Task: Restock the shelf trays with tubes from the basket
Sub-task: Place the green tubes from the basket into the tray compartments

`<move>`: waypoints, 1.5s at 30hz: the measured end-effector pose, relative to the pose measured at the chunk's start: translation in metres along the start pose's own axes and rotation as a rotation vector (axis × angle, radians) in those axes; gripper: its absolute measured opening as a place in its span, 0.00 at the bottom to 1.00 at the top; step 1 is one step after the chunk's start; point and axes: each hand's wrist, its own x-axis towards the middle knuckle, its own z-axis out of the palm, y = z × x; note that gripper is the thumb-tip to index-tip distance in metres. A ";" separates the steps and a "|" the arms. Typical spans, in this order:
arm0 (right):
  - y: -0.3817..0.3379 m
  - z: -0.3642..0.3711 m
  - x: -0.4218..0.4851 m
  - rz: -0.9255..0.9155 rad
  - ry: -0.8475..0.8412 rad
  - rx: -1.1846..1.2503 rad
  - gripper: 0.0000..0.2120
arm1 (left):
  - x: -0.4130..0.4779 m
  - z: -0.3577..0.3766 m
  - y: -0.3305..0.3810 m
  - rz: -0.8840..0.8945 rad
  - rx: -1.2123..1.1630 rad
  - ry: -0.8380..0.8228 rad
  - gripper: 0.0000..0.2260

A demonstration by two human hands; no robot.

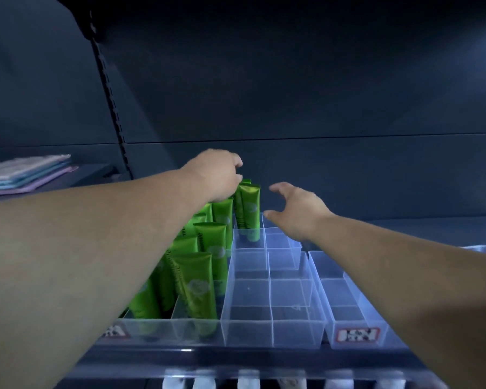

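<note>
Left forearm (96,234), fingers (236,164) on rear green tubes (249,209); right hand (298,211) beside.

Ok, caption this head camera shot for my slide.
Left hand on green tubes at the back of clear divided trays; right hand open beside them.

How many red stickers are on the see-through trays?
2. The left sticker is on the front of the tray of green tubes, half hidden by the left arm. The right sticker is on the front of the right-hand tray. More may hide behind the arms.
</note>
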 end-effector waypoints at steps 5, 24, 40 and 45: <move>-0.003 -0.004 -0.033 -0.045 0.011 -0.224 0.32 | -0.040 0.003 0.023 0.044 0.097 0.010 0.22; 0.036 0.008 -0.247 -0.085 0.057 -0.213 0.30 | -0.263 0.048 0.086 0.024 -0.150 0.001 0.27; 0.168 0.157 -0.371 0.136 -0.316 -0.158 0.25 | -0.402 0.254 0.067 -0.013 -0.226 -0.452 0.26; 0.204 0.201 -0.372 0.182 -0.491 -0.189 0.27 | -0.409 0.308 0.061 0.004 -0.216 -0.648 0.27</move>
